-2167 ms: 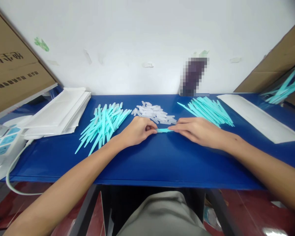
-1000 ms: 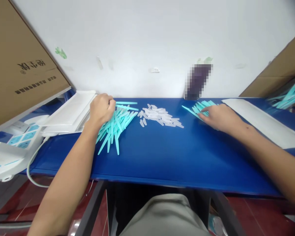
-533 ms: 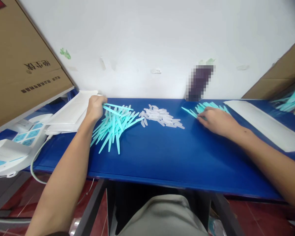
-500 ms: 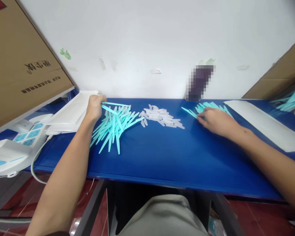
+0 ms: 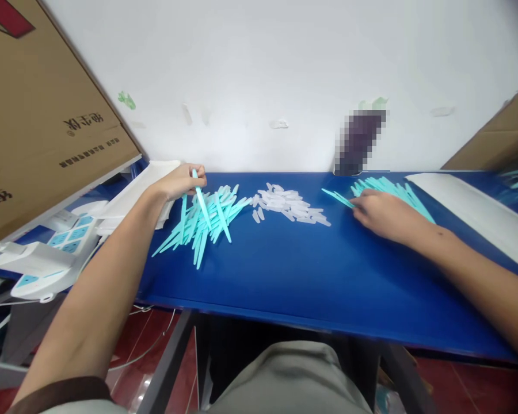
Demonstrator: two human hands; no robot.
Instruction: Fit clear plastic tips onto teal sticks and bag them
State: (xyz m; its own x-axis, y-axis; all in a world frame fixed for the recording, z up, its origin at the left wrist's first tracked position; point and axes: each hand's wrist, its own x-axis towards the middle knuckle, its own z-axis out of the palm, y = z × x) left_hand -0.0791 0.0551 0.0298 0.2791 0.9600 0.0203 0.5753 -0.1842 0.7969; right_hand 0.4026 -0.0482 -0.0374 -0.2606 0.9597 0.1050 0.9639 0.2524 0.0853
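Observation:
My left hand point(image 5: 185, 180) is closed around one end of a slim turquoise plastic stick point(image 5: 203, 206), which slants down over a loose pile of similar turquoise sticks point(image 5: 197, 231). To the right of that pile lie small translucent white cap-like pieces point(image 5: 288, 202). Farther right, my right hand point(image 5: 382, 211) is closed on slim turquoise sticks point(image 5: 339, 198) that point out leftward from its fingertips; how many it grips is hard to tell. Just behind this hand is a second, more aligned heap of turquoise sticks point(image 5: 382, 185), partly covered by it.
A white power strip point(image 5: 75, 241) with cables and a white tray-like sheet point(image 5: 132, 192) are at the left. One more white strip point(image 5: 470, 213) lies at the right. Cardboard boxes point(image 5: 56, 103) flank the blue table point(image 5: 263, 276), and a white wall rises behind.
My left hand has moved rightward, and a single stick now hangs from its fingers over the pile. The right hand stays near its heap, sticks still in its fingers. The view has shifted slightly.

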